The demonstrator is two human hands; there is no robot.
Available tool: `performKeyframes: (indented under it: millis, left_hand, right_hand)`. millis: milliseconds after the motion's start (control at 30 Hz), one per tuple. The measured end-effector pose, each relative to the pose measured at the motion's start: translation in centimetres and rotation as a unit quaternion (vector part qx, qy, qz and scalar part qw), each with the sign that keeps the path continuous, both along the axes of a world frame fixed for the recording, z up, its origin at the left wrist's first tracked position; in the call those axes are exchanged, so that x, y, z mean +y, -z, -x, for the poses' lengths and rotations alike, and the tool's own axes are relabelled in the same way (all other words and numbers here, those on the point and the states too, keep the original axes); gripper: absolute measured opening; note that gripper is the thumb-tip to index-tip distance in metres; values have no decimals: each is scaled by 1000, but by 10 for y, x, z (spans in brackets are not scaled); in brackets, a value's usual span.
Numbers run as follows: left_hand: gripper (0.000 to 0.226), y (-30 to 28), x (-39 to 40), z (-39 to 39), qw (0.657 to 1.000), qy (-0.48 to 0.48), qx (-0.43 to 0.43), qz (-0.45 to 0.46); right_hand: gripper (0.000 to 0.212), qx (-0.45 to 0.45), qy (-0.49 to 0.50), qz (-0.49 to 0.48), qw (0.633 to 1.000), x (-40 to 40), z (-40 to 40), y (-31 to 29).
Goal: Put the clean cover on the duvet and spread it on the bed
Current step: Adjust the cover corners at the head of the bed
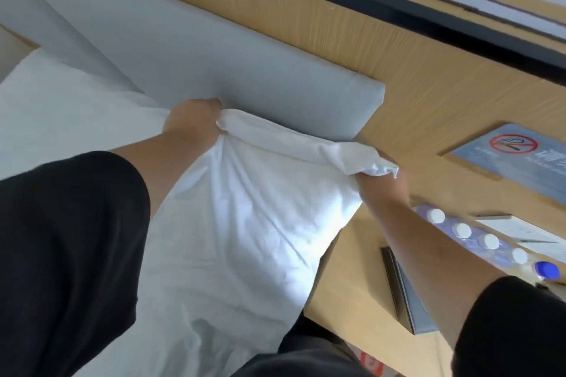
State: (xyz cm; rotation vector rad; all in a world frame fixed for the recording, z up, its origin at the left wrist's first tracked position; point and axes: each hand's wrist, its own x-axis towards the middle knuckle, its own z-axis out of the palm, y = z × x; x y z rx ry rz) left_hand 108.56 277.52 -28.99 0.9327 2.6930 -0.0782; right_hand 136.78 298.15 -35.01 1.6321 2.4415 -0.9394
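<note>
Seen from above, looking down along both arms in black sleeves. At far left, white bedding (61, 107) lying flat below a grey padded headboard (232, 55) that slants across the upper frame. Left hand (193, 121) clenched around a bunched top edge of the white duvet cover (245, 223), knuckles close against the headboard's lower edge. Cover stretched taut between the two hands, its creased body hanging down toward the viewer. Right hand (381, 184) gripping the cover's other gathered corner, just past the headboard's right end, in front of a wooden wall panel (413, 76). Right of that hand, a no-smoking sign (514, 153) leaning at the wall. Below it, a row of capped water bottles (477, 239) on a wooden bedside surface (352, 309), right forearm passing close over them. A dark slot-like fitting (404, 291) set in that surface beside the hanging cover.
</note>
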Motion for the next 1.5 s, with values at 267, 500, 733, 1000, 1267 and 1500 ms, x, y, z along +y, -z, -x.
performKeyframes:
  millis: [267, 500, 733, 1000, 1267, 1500]
  left_hand:
    - [64, 55, -107, -86, 970, -81, -225, 41]
    - [40, 32, -271, -161, 900, -316, -300, 17]
    - [29, -24, -455, -323, 799, -532, -280, -29]
    - [12, -66, -566, -582, 599, -767, -178, -148]
    - [25, -62, -599, -829, 432, -851, -126, -273]
    - [30, -59, -640, -1011, 373, -888, -98, -251]
  right_hand:
    - [36, -191, -33, 129, 972, -61, -8, 38]
    - [34, -164, -363, 155, 904, -167, 42, 4]
    - [17, -141, -615, 99, 770, -303, 84, -36]
    - [29, -131, -840, 57, 524, -519, 5, -79]
    - [25, -91, -938, 8, 335, -731, -191, -101]
    - [22, -85, -975, 11, 205, -862, -394, -112]
